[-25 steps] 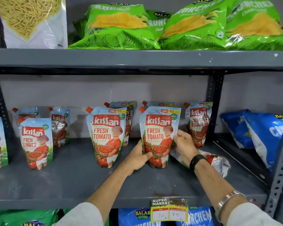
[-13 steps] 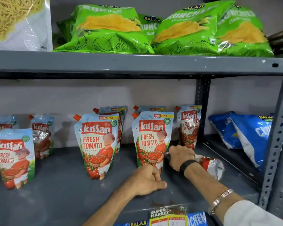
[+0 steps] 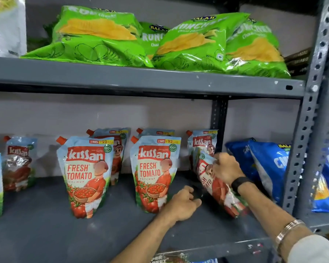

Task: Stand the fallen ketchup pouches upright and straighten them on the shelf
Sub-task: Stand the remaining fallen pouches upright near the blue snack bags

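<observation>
The right hand (image 3: 225, 168) grasps the upper part of a tilted ketchup pouch (image 3: 217, 186); the pouch leans to the left, with its bottom on the grey shelf (image 3: 46, 234), near the right post (image 3: 300, 168). The left hand (image 3: 180, 205) is loosely curled and holds nothing, just beside the upright pouch (image 3: 154, 173). Bare shelf lies open in front, up to the front edge.

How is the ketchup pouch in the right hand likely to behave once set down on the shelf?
Probably floppy: the tilted ketchup pouch creases where the right hand grips its top. Its glossy film looks slippery. Likely bottom-heavy; neighbouring pouches stand on their bases, so it may stand too, but could tip if left leaning.
</observation>
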